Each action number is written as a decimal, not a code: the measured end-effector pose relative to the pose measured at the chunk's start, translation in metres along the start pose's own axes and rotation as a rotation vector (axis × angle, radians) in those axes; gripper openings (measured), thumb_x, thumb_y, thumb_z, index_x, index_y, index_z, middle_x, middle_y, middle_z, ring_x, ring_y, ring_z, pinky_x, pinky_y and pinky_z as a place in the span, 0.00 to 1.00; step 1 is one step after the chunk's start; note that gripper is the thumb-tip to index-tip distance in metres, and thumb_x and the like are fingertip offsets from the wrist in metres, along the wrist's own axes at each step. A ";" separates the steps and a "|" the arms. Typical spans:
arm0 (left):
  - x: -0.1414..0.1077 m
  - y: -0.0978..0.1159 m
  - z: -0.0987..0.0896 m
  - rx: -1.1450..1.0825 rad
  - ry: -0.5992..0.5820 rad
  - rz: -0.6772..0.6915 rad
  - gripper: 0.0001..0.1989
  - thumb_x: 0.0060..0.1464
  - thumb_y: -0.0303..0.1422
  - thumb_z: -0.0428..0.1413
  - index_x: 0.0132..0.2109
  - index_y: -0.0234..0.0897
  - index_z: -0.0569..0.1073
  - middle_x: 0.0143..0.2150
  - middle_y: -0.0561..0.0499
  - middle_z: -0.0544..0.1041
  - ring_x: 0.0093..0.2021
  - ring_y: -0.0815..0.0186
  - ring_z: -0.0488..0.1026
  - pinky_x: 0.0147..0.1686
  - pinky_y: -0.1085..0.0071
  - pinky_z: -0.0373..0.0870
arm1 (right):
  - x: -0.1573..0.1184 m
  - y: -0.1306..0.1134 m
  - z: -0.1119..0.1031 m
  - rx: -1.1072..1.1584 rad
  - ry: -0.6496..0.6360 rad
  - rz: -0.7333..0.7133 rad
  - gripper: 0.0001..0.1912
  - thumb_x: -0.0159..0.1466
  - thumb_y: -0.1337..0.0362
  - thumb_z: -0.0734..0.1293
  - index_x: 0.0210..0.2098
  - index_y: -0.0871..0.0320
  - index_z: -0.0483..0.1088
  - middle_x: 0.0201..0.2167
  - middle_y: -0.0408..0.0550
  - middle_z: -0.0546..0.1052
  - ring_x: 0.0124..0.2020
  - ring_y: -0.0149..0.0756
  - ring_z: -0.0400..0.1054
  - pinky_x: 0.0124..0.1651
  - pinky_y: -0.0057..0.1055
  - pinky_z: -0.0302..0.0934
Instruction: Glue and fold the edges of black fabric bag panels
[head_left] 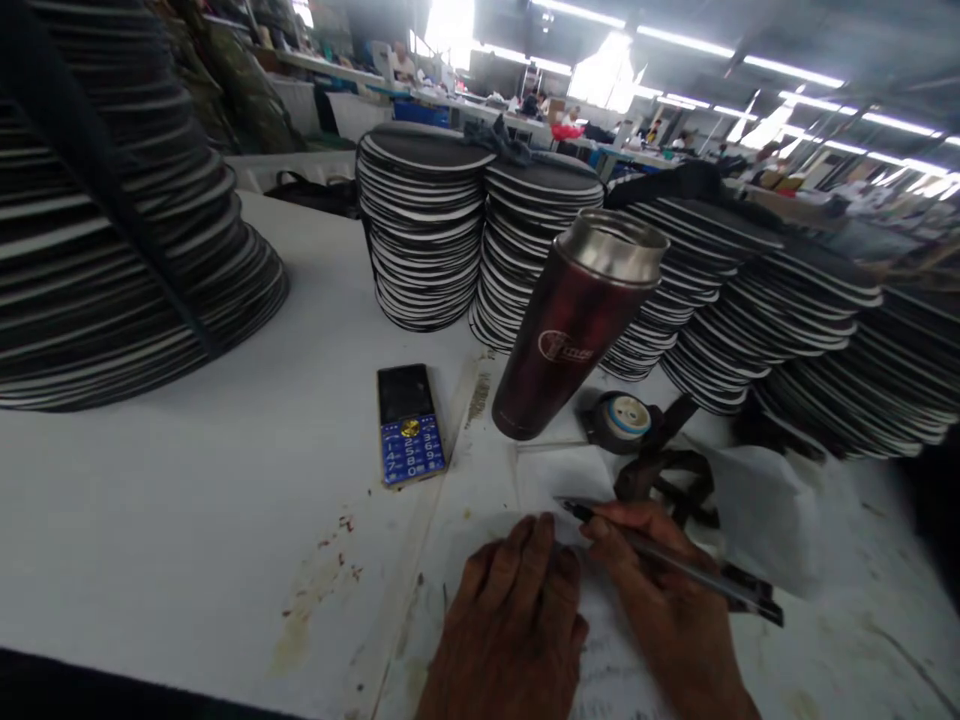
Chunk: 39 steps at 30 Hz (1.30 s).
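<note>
A dark pen (675,562) is pinched in my right hand (667,600), its tip near the upper part of a white sheet of paper (564,468). Flat on that paper lies my left hand (510,625), fingers stretched forward and holding nothing. Faint handwriting shows on the lower part of the sheet, between and below the hands. Beyond them stands a dark red tumbler (574,330) with a steel rim and no lid on. Its likely lid (626,417), a round dark piece with a pale centre, rests beside its base. A blue keypad phone (411,425) lies to the left.
Stacks of dark round discs with white edges (427,230) line the back of the white table (300,480). A taller strapped stack (112,220) stands at the left. Dark straps (682,480) lie right of the paper. People work at tables in the background.
</note>
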<state>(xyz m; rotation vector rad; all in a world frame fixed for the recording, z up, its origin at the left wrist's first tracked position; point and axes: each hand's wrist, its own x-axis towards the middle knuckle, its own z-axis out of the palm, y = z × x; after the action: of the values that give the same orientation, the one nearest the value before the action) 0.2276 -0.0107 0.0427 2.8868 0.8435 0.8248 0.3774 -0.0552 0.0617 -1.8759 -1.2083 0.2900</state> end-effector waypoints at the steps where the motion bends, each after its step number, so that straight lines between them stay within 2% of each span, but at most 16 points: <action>1: 0.000 0.000 0.000 0.000 -0.008 -0.001 0.15 0.59 0.35 0.46 0.50 0.35 0.69 0.54 0.43 0.73 0.50 0.59 0.72 0.43 0.64 0.69 | 0.000 0.000 0.000 -0.002 -0.006 -0.003 0.08 0.61 0.56 0.64 0.33 0.53 0.70 0.26 0.41 0.77 0.26 0.32 0.72 0.31 0.24 0.66; 7: -0.003 -0.001 0.001 0.009 -0.051 -0.001 0.16 0.58 0.36 0.47 0.51 0.36 0.68 0.56 0.43 0.71 0.52 0.58 0.70 0.44 0.63 0.68 | 0.000 0.006 -0.002 -0.046 -0.044 -0.025 0.09 0.61 0.56 0.64 0.37 0.52 0.71 0.33 0.43 0.78 0.33 0.34 0.73 0.38 0.28 0.67; 12: -0.001 0.001 0.000 0.002 -0.051 -0.017 0.15 0.60 0.36 0.46 0.50 0.36 0.69 0.54 0.43 0.72 0.51 0.59 0.70 0.44 0.62 0.66 | 0.004 0.009 -0.004 -0.100 -0.060 -0.033 0.09 0.60 0.55 0.65 0.34 0.52 0.72 0.30 0.44 0.79 0.30 0.36 0.73 0.32 0.27 0.68; 17: 0.000 0.001 -0.002 0.013 -0.040 -0.018 0.15 0.61 0.36 0.45 0.50 0.36 0.68 0.54 0.44 0.72 0.50 0.59 0.69 0.44 0.63 0.66 | 0.004 0.001 -0.004 -0.085 -0.038 -0.054 0.07 0.61 0.57 0.64 0.31 0.52 0.71 0.24 0.40 0.77 0.22 0.30 0.70 0.26 0.21 0.66; 22: 0.001 0.001 -0.001 0.021 -0.032 -0.014 0.15 0.61 0.35 0.44 0.50 0.36 0.69 0.54 0.44 0.72 0.51 0.60 0.69 0.44 0.63 0.66 | 0.002 -0.002 -0.003 -0.013 0.012 -0.077 0.05 0.62 0.59 0.64 0.33 0.53 0.70 0.25 0.38 0.77 0.24 0.27 0.71 0.27 0.17 0.66; 29: 0.002 0.001 -0.002 0.027 -0.021 -0.020 0.15 0.61 0.35 0.43 0.49 0.36 0.69 0.53 0.45 0.73 0.50 0.61 0.71 0.44 0.65 0.66 | 0.002 0.001 -0.003 -0.026 -0.015 -0.077 0.05 0.62 0.60 0.64 0.32 0.52 0.69 0.24 0.37 0.76 0.24 0.26 0.70 0.27 0.17 0.65; 34: 0.003 0.002 -0.004 0.037 -0.002 -0.025 0.16 0.62 0.35 0.41 0.48 0.37 0.69 0.53 0.46 0.73 0.50 0.61 0.71 0.44 0.64 0.65 | 0.004 -0.001 -0.003 -0.080 0.023 -0.075 0.05 0.62 0.60 0.64 0.32 0.53 0.70 0.25 0.38 0.77 0.24 0.27 0.71 0.27 0.18 0.65; 39: 0.002 0.002 -0.002 0.041 0.000 -0.036 0.16 0.62 0.35 0.41 0.48 0.37 0.69 0.53 0.47 0.73 0.50 0.62 0.71 0.45 0.64 0.64 | 0.004 -0.003 -0.005 -0.096 0.005 -0.134 0.04 0.61 0.60 0.65 0.32 0.52 0.70 0.24 0.37 0.76 0.21 0.26 0.70 0.25 0.16 0.64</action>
<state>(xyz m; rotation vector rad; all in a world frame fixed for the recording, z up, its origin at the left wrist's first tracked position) 0.2285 -0.0115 0.0455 2.8971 0.9208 0.8133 0.3809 -0.0538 0.0680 -1.8648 -1.3592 0.1568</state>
